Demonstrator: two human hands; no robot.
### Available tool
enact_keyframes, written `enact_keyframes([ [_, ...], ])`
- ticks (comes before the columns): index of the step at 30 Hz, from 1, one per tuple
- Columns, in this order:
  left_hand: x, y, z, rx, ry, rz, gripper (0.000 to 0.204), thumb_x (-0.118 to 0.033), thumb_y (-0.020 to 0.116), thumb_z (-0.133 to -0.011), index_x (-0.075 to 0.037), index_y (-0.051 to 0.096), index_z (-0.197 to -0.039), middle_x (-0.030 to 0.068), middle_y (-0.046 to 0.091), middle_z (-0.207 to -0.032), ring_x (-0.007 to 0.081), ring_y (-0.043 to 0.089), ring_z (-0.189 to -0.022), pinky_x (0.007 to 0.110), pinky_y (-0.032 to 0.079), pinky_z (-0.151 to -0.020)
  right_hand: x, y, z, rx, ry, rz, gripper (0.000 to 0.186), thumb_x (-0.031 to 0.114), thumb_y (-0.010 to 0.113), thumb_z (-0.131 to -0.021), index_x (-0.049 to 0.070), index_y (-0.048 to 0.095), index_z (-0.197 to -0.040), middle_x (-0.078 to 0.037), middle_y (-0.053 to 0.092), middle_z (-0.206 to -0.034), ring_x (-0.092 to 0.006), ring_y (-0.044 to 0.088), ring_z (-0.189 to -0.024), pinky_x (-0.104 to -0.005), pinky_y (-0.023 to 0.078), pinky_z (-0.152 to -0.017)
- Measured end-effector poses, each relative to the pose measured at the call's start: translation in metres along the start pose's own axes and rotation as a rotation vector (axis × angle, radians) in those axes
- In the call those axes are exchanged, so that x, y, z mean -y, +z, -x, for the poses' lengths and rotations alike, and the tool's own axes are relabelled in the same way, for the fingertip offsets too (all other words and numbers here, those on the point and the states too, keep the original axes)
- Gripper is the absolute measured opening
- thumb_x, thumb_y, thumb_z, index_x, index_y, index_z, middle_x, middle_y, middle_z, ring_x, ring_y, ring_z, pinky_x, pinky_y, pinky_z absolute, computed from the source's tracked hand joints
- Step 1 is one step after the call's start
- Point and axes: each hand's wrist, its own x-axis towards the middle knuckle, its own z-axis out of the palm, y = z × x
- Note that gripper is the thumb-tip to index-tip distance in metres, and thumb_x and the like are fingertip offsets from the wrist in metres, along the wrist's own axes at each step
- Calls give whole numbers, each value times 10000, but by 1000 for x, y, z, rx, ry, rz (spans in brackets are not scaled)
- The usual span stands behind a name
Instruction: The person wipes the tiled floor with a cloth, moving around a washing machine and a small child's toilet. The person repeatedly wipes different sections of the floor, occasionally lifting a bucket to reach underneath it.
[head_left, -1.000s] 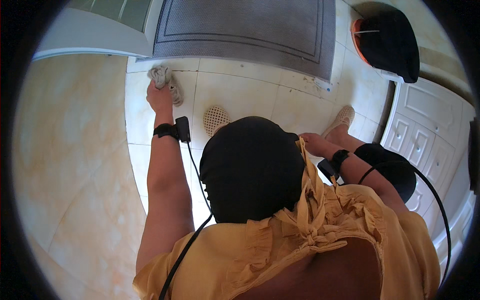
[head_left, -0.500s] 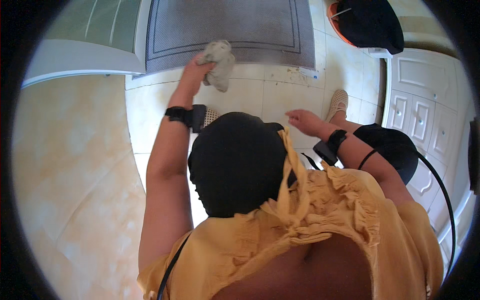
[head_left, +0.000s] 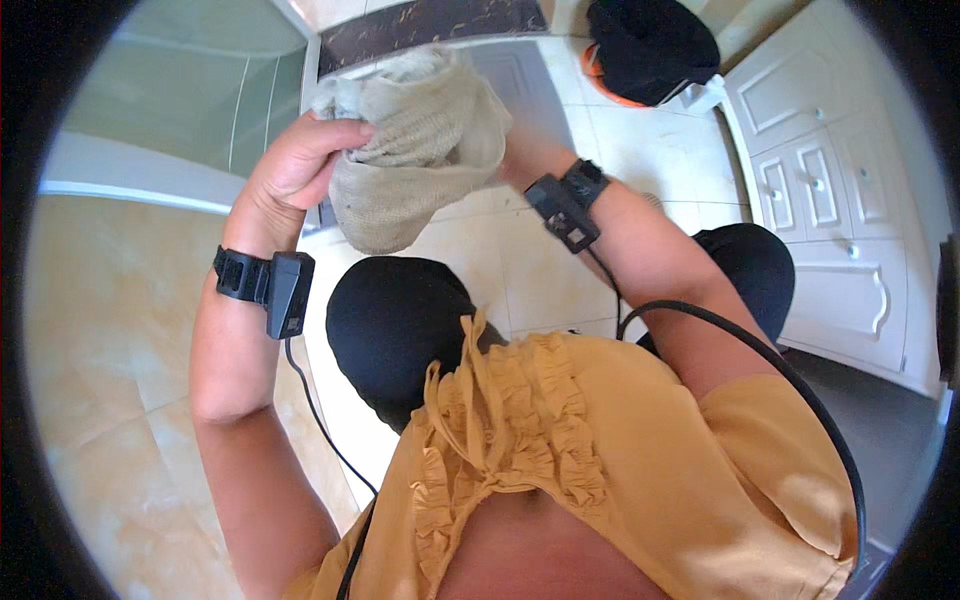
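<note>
A greyish-white, crumpled cloth (head_left: pixel 415 150) hangs raised in front of me, above the tiled floor. My left hand (head_left: pixel 305 160) grips its left side, the thumb lying over the folds. At the cloth's right edge is my right hand (head_left: pixel 525 158), blurred, with its fingers hidden behind the fabric. It seems to touch the cloth, but its grip does not show. Each wrist carries a black strap with a small dark box; cables run from both.
A grey mat (head_left: pixel 525 85) lies on the floor beyond the cloth. An orange container (head_left: pixel 603 82) with black fabric over it stands at the far right, near a white cabinet (head_left: pixel 820 190). A white-framed glass panel (head_left: pixel 190 90) is at the far left. My black-clad knee (head_left: pixel 395 325) is below the cloth.
My left hand has lifted the cloth up from near the floor and closer to me. My right hand has moved up to the cloth's right side. The view has turned and shifted.
</note>
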Motion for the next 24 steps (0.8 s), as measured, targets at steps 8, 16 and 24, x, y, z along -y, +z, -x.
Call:
enact_keyframes([
  [8,6,83,-30,-413,115,-557,440,-37,649,-879,-3,601,-1315,84,695,-1125,162,663,-967,290,528,-868,78,38,32,-382,-15,-553,442,365,453,-1058,41,514,-1353,-110,625,-1243,-221,603,-1116,-359,473,-1006],
  [16,71,146,-35,-227,46,-45,718,-587,415,-1047,-31,439,-1501,103,506,-1485,253,473,-1357,388,346,-1135,73,14,80,-664,289,80,788,372,780,-853,-37,423,-1425,-169,617,-1235,-254,592,-1165,-394,489,-991],
  [24,75,124,-67,98,-10,148,763,-619,275,-1061,-18,448,-1498,149,504,-1504,249,508,-1343,386,455,-1065,224,-204,104,115,817,669,374,347,655,-986,50,673,-1211,-132,731,-1091,-209,702,-969,-360,578,-871],
])
